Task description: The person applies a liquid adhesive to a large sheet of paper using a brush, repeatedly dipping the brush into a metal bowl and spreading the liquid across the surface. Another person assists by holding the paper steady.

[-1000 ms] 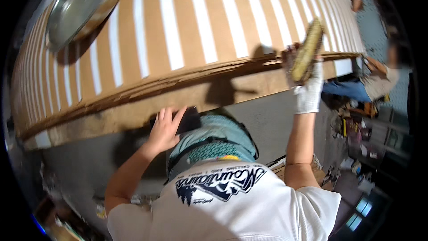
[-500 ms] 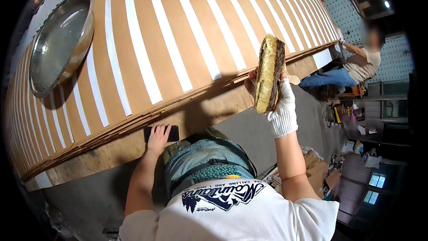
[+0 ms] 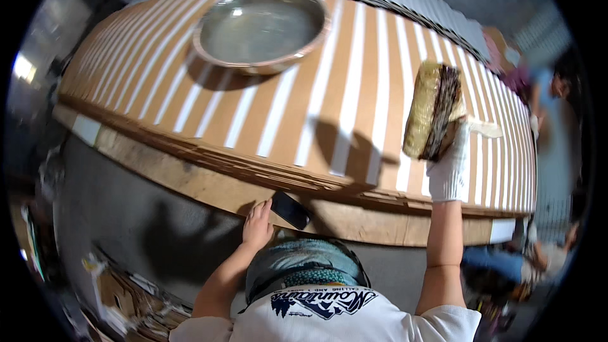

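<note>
Clearly, the brush belongs to the right hand, which wears a white knitted glove and grips it firmly from the near side. It hangs over the right part of the stack of striped sheets, inward from the near edge; its shadow falls well apart to the left, so it seems raised clear of the top sheet. Its long axis runs from the near edge toward the far edge, leaning slightly right at the far end. From the gloved palm the brush body lies forward and leftward, yellowish face to the left, dark band to the right, while the pale handle points toward the stack's right end.

Much farther off, the bare left hand rests at the near edge of the wooden slab, fingers extended, holding nothing. They lie just beside the left end of a dark phone; whether they touch it, I cannot tell. Toward the far edge, left of the brush, stands a metal bowl.
</note>
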`<action>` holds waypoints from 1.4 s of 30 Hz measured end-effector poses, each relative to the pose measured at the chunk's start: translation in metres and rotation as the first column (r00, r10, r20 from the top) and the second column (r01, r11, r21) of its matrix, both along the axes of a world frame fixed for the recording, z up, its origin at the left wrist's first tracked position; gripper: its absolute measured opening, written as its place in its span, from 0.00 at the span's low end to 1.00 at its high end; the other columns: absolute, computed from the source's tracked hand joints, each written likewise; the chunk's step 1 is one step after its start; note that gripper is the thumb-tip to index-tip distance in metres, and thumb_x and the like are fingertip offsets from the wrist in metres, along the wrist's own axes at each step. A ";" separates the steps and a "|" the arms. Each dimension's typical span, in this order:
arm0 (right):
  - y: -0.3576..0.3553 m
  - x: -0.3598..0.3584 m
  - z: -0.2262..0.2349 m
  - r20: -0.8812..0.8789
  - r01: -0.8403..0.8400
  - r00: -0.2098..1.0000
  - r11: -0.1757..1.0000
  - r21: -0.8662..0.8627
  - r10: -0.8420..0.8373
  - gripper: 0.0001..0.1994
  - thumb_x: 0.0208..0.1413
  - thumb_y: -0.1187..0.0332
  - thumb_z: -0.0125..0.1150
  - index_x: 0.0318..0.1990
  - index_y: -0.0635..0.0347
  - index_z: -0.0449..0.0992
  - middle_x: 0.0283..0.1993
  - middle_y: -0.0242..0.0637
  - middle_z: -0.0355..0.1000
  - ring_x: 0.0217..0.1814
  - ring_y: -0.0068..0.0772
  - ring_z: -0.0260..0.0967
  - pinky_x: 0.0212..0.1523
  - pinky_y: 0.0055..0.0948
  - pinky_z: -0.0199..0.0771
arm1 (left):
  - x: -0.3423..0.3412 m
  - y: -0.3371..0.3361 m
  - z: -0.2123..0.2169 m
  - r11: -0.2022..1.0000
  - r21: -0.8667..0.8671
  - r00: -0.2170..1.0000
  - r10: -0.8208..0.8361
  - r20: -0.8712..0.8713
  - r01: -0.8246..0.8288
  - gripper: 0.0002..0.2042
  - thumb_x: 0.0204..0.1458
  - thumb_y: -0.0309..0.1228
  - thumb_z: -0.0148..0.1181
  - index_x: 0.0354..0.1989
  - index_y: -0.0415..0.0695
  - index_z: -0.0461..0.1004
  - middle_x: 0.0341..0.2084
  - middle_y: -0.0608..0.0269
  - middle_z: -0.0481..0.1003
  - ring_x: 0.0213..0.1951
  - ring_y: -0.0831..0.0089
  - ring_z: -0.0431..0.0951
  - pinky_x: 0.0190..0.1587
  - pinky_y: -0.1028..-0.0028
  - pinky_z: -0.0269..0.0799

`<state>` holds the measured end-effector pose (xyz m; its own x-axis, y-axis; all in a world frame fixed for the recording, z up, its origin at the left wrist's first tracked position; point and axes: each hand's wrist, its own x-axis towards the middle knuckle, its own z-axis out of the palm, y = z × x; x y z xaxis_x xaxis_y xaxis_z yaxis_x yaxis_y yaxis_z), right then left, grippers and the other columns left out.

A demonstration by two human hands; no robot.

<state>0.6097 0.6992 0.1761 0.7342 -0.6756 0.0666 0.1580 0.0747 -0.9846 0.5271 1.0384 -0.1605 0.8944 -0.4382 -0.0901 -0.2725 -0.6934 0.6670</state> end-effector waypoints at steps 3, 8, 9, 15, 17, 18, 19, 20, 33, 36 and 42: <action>0.033 0.084 0.028 0.096 -0.223 0.967 0.967 -0.121 0.236 0.26 0.67 0.58 0.54 0.68 0.62 0.64 0.69 0.43 0.63 0.72 0.36 0.59 0.71 0.35 0.59 | -0.035 0.046 0.003 0.959 -0.052 0.959 0.272 -0.084 -0.277 0.37 0.48 0.26 0.62 0.70 0.43 0.56 0.59 0.47 0.65 0.58 0.46 0.68 0.59 0.58 0.69; 0.151 0.207 0.046 -0.003 -0.393 0.868 0.684 -0.614 0.496 0.17 0.57 0.62 0.66 0.48 0.65 0.79 0.42 0.37 0.79 0.42 0.24 0.72 0.47 0.28 0.72 | -0.102 0.126 -0.034 0.754 -0.085 0.737 0.600 -0.311 -0.651 0.38 0.48 0.25 0.64 0.70 0.43 0.55 0.55 0.46 0.68 0.47 0.53 0.77 0.49 0.62 0.75; 0.144 0.248 0.030 -0.121 -0.303 0.930 0.538 -0.786 0.346 0.17 0.54 0.58 0.66 0.44 0.63 0.81 0.36 0.44 0.80 0.37 0.32 0.75 0.43 0.32 0.73 | -0.114 0.139 -0.049 0.696 -0.126 0.683 0.625 -0.377 -0.707 0.39 0.47 0.25 0.65 0.70 0.43 0.56 0.53 0.47 0.70 0.44 0.56 0.78 0.47 0.63 0.76; 0.203 0.318 -0.055 -0.334 -0.349 0.937 0.202 -0.915 0.104 0.23 0.53 0.48 0.59 0.38 0.62 0.82 0.37 0.57 0.78 0.44 0.55 0.77 0.51 0.46 0.74 | -0.251 0.243 -0.172 0.598 -0.013 0.530 0.700 -0.478 -0.802 0.30 0.52 0.35 0.64 0.63 0.43 0.62 0.37 0.53 0.77 0.39 0.59 0.79 0.46 0.61 0.76; 0.210 0.330 -0.074 -0.394 -0.383 0.916 0.128 -0.915 -0.080 0.26 0.53 0.46 0.58 0.36 0.65 0.82 0.38 0.59 0.78 0.47 0.57 0.76 0.54 0.47 0.73 | -0.267 0.263 -0.137 0.327 0.175 0.065 0.609 -0.791 -0.929 0.22 0.55 0.37 0.62 0.55 0.44 0.64 0.34 0.54 0.76 0.35 0.58 0.79 0.39 0.58 0.76; 0.218 0.335 -0.077 -0.435 -0.424 0.899 0.154 -0.893 -0.049 0.26 0.52 0.45 0.59 0.38 0.64 0.83 0.42 0.59 0.78 0.50 0.55 0.76 0.55 0.45 0.73 | -0.273 0.273 -0.110 0.171 0.326 -0.195 0.522 -0.830 -0.930 0.18 0.56 0.38 0.61 0.51 0.44 0.66 0.32 0.55 0.75 0.33 0.57 0.78 0.36 0.57 0.77; 0.202 0.353 -0.089 -0.391 -0.389 0.919 0.041 -0.920 -0.054 0.26 0.52 0.45 0.60 0.37 0.63 0.83 0.41 0.59 0.78 0.48 0.55 0.76 0.53 0.45 0.73 | -0.326 0.293 -0.161 -0.048 0.255 -0.259 0.242 -0.935 -0.966 0.16 0.58 0.38 0.58 0.49 0.44 0.65 0.30 0.56 0.74 0.29 0.59 0.77 0.29 0.60 0.75; 0.194 0.352 -0.090 -0.391 -0.393 0.913 0.008 -0.920 -0.116 0.26 0.51 0.45 0.61 0.38 0.63 0.83 0.41 0.59 0.78 0.47 0.55 0.77 0.52 0.45 0.74 | -0.371 0.314 -0.208 -0.245 0.304 -0.298 -0.062 -0.952 -0.920 0.14 0.59 0.38 0.56 0.47 0.45 0.65 0.27 0.56 0.73 0.25 0.61 0.76 0.23 0.63 0.73; 0.228 0.321 -0.070 -0.412 -0.414 0.692 0.142 -0.899 -0.593 0.28 0.54 0.46 0.56 0.54 0.57 0.78 0.54 0.54 0.75 0.58 0.52 0.73 0.59 0.45 0.70 | -0.434 0.552 -0.227 -0.204 0.478 -0.508 0.129 -0.852 -0.854 0.15 0.59 0.36 0.55 0.50 0.44 0.66 0.29 0.57 0.75 0.24 0.60 0.78 0.22 0.65 0.74; 0.219 0.309 -0.067 -0.396 -0.367 0.665 0.184 -0.912 -0.633 0.25 0.56 0.48 0.55 0.52 0.58 0.78 0.53 0.53 0.75 0.56 0.50 0.74 0.57 0.43 0.72 | -0.389 0.604 -0.225 -0.243 0.355 -0.405 0.202 -0.892 -0.903 0.21 0.58 0.35 0.57 0.58 0.44 0.65 0.32 0.55 0.77 0.26 0.58 0.81 0.24 0.63 0.77; 0.256 0.370 -0.067 -0.359 -0.127 0.709 0.391 -0.912 -0.607 0.21 0.59 0.53 0.53 0.50 0.61 0.77 0.50 0.51 0.76 0.52 0.46 0.75 0.54 0.39 0.76 | -0.255 0.747 -0.181 -0.229 0.128 -0.217 0.427 -0.878 -0.965 0.23 0.61 0.32 0.55 0.64 0.41 0.64 0.45 0.53 0.78 0.40 0.59 0.82 0.40 0.62 0.80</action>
<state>0.9802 0.9555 0.1089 0.6524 -0.6640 0.3654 -0.5809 -0.7477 -0.3217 0.2720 1.7854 -0.3417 0.2416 0.4035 -0.8825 0.6305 0.6261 0.4588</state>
